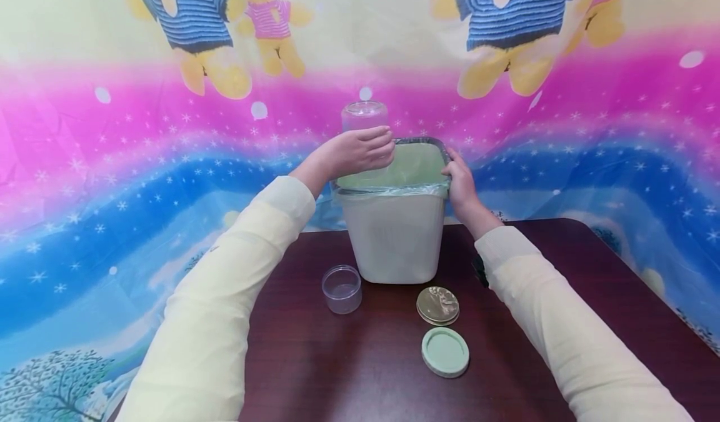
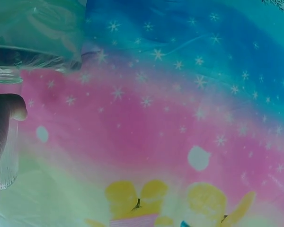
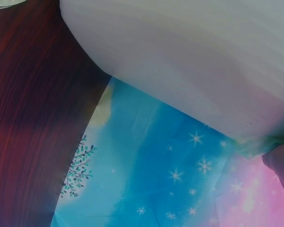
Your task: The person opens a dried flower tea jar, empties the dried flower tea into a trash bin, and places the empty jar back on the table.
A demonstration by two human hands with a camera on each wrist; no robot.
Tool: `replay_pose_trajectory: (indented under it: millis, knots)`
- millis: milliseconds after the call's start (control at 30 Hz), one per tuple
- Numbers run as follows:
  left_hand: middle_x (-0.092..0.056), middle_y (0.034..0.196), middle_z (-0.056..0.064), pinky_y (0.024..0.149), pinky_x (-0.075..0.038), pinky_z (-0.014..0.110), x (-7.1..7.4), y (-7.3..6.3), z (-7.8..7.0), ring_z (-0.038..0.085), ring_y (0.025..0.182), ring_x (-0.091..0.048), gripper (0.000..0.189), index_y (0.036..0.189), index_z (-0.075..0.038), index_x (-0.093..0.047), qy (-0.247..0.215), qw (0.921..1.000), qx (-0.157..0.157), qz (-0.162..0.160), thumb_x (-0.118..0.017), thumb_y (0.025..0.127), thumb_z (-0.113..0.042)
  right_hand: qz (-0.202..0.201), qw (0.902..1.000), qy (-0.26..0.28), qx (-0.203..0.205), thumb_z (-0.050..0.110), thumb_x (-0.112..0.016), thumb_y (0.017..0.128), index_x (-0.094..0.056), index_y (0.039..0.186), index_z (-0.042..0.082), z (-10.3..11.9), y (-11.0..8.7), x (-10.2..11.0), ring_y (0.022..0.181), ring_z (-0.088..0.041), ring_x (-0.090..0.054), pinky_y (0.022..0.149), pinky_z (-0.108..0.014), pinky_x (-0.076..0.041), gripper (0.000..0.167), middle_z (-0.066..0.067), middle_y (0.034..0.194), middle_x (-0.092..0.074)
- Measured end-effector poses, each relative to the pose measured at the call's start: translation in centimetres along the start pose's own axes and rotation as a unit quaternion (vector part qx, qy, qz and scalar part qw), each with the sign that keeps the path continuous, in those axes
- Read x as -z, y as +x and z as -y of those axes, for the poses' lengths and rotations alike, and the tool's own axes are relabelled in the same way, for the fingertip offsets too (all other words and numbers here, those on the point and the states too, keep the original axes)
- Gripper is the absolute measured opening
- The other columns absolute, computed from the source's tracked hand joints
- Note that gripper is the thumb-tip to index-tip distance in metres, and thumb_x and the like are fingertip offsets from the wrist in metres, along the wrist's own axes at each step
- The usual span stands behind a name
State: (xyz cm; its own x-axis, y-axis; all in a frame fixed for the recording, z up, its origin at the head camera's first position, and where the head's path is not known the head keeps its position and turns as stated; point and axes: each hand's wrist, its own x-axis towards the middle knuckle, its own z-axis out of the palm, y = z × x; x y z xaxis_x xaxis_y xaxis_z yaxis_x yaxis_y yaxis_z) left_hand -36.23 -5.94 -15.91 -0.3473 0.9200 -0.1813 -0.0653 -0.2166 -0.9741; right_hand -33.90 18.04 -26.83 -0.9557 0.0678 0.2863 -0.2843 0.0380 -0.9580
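Observation:
In the head view my left hand (image 1: pixel 360 150) grips a clear jar (image 1: pixel 364 114), its base turned up, over the left side of a white trash bin (image 1: pixel 396 241). The left wrist view catches only a thumb against the jar (image 2: pixel 8 165), whose rim lies close to the bin's liner. A green lining shows inside the bin, and a clear plastic bag (image 1: pixel 394 190) is folded over its rim. My right hand (image 1: pixel 464 187) grips the bin's right rim, thumb on the near side. The bin stands on the table, its pale wall (image 3: pixel 180 56) filling much of the right wrist view.
A clear round container (image 1: pixel 342 291) stands open on the dark table (image 1: pixel 349 372), left of the bin's base. In front of the bin lie a gold-coloured lid (image 1: pixel 437 305) and a pale green lid (image 1: pixel 445 352). A printed curtain (image 1: pixel 140 122) hangs behind the table.

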Motion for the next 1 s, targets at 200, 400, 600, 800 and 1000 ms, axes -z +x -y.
replay_pose_trajectory:
  millis: [200, 400, 600, 800, 1000]
  knots:
    - [-0.037, 0.147, 0.012, 0.116, -0.016, 0.041, 0.0, -0.1, -0.2, 0.029, 0.136, -0.032, 0.091, 0.148, -0.011, -0.031, -0.013, 0.9999, -0.01, 0.004, -0.083, 0.075, -0.025, 0.002, 1.0, -0.003, 0.001, 0.009, -0.028, 0.09, -0.018, 0.156, 0.016, 0.0, -0.2, 0.0, 0.146, -0.021, -0.003, 0.112, -0.049, -0.014, 0.067, 0.002, 0.162, -0.005]
    - [-0.038, 0.147, 0.011, 0.115, -0.017, 0.04, -0.2, -0.1, -0.3, 0.029, 0.136, -0.033, 0.089, 0.147, -0.012, -0.032, -0.012, 0.9999, -0.012, -0.002, -0.083, 0.075, -0.024, 0.008, 0.9999, -0.002, -0.008, 0.007, -0.028, 0.09, -0.018, 0.156, 0.015, 0.2, -0.3, 0.0, 0.146, -0.022, -0.003, 0.112, -0.05, -0.014, 0.067, 0.001, 0.162, -0.006]
    - [-0.038, 0.147, 0.012, 0.115, -0.016, 0.041, -0.2, 0.0, -0.2, 0.029, 0.136, -0.033, 0.089, 0.147, -0.012, -0.032, -0.019, 0.9998, -0.01, -0.005, -0.083, 0.075, -0.025, 0.012, 0.9998, 0.003, -0.012, 0.005, -0.027, 0.089, -0.016, 0.155, 0.008, 2.3, -2.0, -0.5, 0.146, -0.026, -0.002, 0.113, -0.05, -0.013, 0.068, -0.005, 0.162, -0.005]
    - [-0.038, 0.146, 0.01, 0.115, -0.017, 0.041, -0.2, 0.1, -0.2, 0.029, 0.136, -0.033, 0.089, 0.147, -0.013, -0.033, -0.015, 0.9998, -0.008, -0.009, -0.083, 0.075, -0.027, 0.01, 0.9998, 0.006, -0.014, 0.005, -0.027, 0.089, -0.016, 0.156, 0.009, 3.0, -2.4, -0.7, 0.146, -0.026, -0.002, 0.112, -0.05, -0.014, 0.068, -0.006, 0.162, -0.004]
    - [-0.038, 0.147, 0.011, 0.115, -0.016, 0.041, -0.3, 0.0, -0.2, 0.03, 0.136, -0.032, 0.09, 0.147, -0.012, -0.032, -0.024, 0.9996, -0.01, -0.008, -0.083, 0.074, -0.026, 0.004, 0.9998, 0.003, -0.017, 0.004, -0.028, 0.089, -0.017, 0.156, 0.01, 1.5, -0.8, -0.2, 0.146, -0.025, -0.003, 0.113, -0.05, -0.014, 0.068, -0.003, 0.162, -0.005]
